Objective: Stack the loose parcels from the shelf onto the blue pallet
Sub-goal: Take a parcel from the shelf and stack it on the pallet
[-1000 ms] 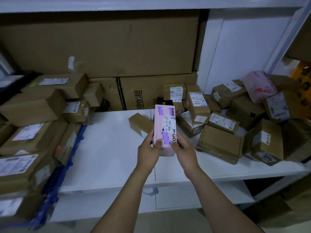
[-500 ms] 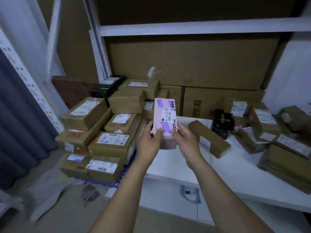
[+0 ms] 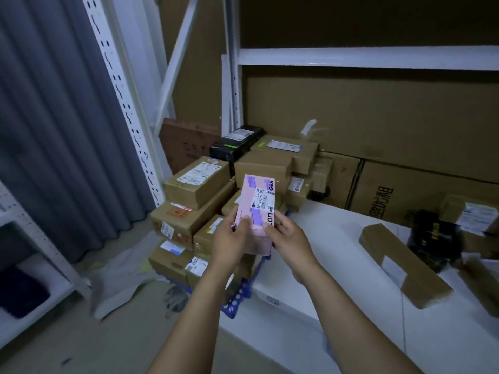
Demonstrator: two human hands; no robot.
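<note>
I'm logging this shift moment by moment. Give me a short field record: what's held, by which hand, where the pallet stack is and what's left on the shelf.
held item: pink parcel, upright, label facing the camera
left hand: grips its lower left edge
right hand: grips its lower right edge
parcel position: in the air in front of the stack, not set down
blue pallet: on the floor left of the white shelf, loaded with brown parcels
left on shelf: long brown box, black parcel, others at right

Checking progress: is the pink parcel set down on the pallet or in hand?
In hand: the left hand and right hand hold the pink parcel upright.
</note>
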